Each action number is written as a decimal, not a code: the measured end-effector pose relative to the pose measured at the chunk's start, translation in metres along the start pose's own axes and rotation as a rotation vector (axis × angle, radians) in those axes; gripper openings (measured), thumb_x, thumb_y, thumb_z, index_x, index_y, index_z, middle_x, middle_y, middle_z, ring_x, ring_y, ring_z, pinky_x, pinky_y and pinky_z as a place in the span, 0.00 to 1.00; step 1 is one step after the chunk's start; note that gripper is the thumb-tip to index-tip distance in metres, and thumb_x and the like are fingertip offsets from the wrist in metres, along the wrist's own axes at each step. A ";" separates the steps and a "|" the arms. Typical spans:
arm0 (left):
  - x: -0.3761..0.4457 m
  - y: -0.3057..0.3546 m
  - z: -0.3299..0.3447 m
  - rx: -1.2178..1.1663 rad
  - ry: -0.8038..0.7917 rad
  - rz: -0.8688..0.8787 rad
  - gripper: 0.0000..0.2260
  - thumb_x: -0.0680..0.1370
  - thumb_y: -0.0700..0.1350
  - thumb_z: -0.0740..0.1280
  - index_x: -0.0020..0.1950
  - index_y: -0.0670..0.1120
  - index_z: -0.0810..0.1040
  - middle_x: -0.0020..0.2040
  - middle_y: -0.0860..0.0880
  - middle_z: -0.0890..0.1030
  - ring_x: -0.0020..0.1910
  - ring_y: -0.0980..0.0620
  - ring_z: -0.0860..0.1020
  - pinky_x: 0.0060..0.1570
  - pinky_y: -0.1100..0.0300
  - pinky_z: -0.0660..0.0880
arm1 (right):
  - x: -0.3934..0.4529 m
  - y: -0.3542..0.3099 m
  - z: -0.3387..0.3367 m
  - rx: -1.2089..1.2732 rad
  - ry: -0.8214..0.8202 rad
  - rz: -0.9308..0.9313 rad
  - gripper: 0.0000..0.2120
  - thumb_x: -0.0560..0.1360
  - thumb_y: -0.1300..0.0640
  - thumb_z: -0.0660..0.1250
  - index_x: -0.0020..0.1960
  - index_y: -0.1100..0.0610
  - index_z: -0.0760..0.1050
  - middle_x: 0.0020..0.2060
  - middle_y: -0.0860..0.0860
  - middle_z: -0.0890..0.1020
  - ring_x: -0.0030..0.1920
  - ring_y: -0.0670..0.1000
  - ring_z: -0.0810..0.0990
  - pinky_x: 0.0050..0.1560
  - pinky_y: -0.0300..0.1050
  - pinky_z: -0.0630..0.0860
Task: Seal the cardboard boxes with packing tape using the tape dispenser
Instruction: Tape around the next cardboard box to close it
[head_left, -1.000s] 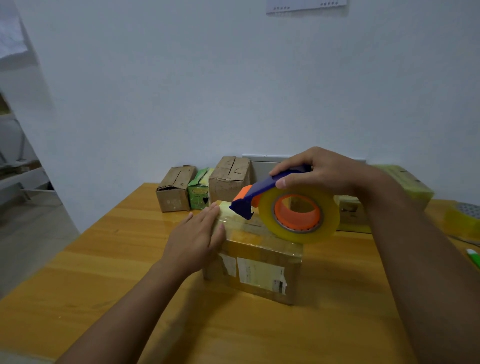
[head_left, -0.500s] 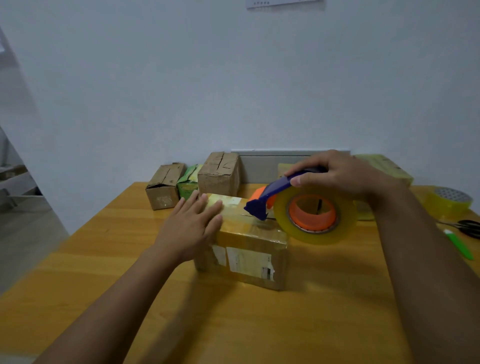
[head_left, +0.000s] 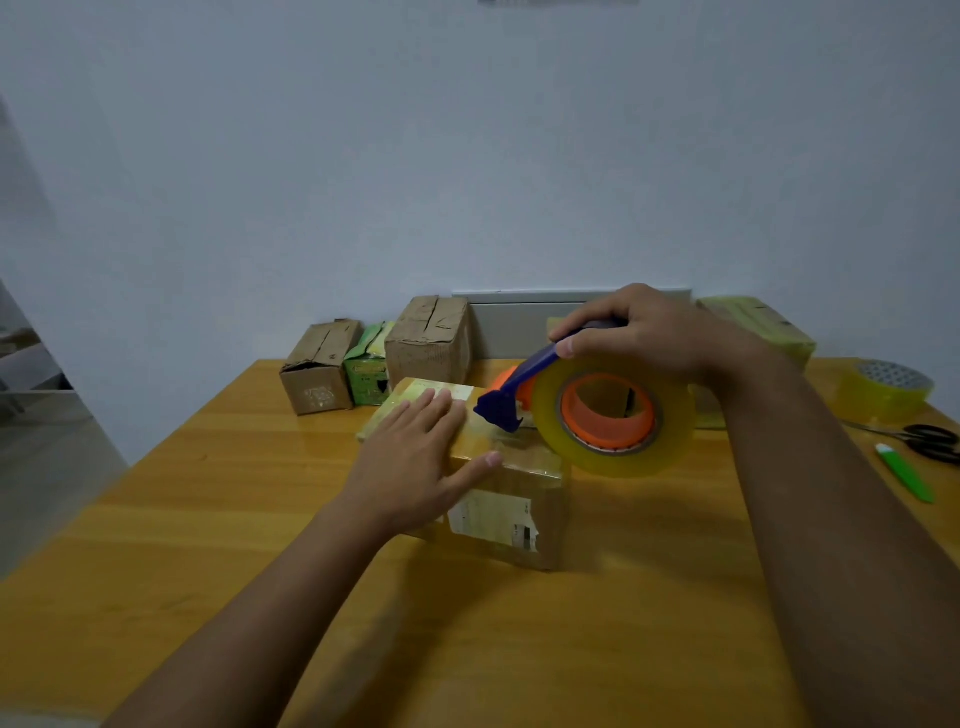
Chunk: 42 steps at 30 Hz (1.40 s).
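On the bench (head_left: 218, 519) the box (head_left: 511, 467) sits under my left hand (head_left: 415, 462), spread flat; my right hand (head_left: 649, 332) grips the tape dispenser (head_left: 597, 410) at its top. I'd pull steadily, keeping tape taut and centered

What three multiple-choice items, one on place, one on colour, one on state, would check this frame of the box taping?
1. Where do the scissors lie?
A. on the box
B. at the table's right edge
C. by the left boxes

2. What colour is the core of the tape dispenser?
A. orange
B. white
C. black

3. What is the left hand doing?
A. gripping the scissors
B. hanging off the table
C. lying flat on the taped box

Key: 1 B, they lie near the green knife; 2 A, orange ring inside the roll; 3 C, palm down on its top, while the right hand holds the dispenser.
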<state>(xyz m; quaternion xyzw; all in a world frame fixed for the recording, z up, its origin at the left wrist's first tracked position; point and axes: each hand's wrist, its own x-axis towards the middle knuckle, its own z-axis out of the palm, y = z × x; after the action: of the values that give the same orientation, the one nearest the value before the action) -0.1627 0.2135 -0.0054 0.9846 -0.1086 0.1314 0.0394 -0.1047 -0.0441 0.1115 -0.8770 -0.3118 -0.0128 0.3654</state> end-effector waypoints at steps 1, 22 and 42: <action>0.001 0.001 0.000 -0.004 -0.003 0.004 0.50 0.66 0.78 0.30 0.80 0.52 0.52 0.80 0.51 0.51 0.78 0.54 0.46 0.73 0.58 0.42 | 0.001 -0.001 0.000 -0.010 -0.008 0.002 0.09 0.74 0.45 0.70 0.52 0.46 0.83 0.53 0.46 0.83 0.54 0.48 0.80 0.53 0.50 0.81; 0.007 0.013 0.002 0.007 0.053 0.063 0.49 0.64 0.81 0.40 0.77 0.55 0.59 0.76 0.53 0.64 0.75 0.54 0.61 0.68 0.54 0.65 | -0.016 0.014 -0.011 0.038 -0.055 -0.007 0.18 0.67 0.40 0.69 0.55 0.44 0.82 0.47 0.39 0.83 0.49 0.40 0.81 0.45 0.34 0.78; 0.003 0.055 0.004 0.039 0.014 0.110 0.46 0.70 0.77 0.46 0.80 0.51 0.49 0.80 0.51 0.50 0.78 0.52 0.50 0.69 0.60 0.44 | -0.094 0.085 0.045 0.433 0.302 0.016 0.20 0.66 0.42 0.72 0.56 0.47 0.81 0.54 0.48 0.80 0.52 0.46 0.80 0.45 0.37 0.77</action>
<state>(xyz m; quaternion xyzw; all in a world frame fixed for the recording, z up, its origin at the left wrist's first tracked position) -0.1711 0.1595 -0.0056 0.9767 -0.1599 0.1425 0.0139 -0.1422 -0.1107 0.0010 -0.7691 -0.2423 -0.0734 0.5868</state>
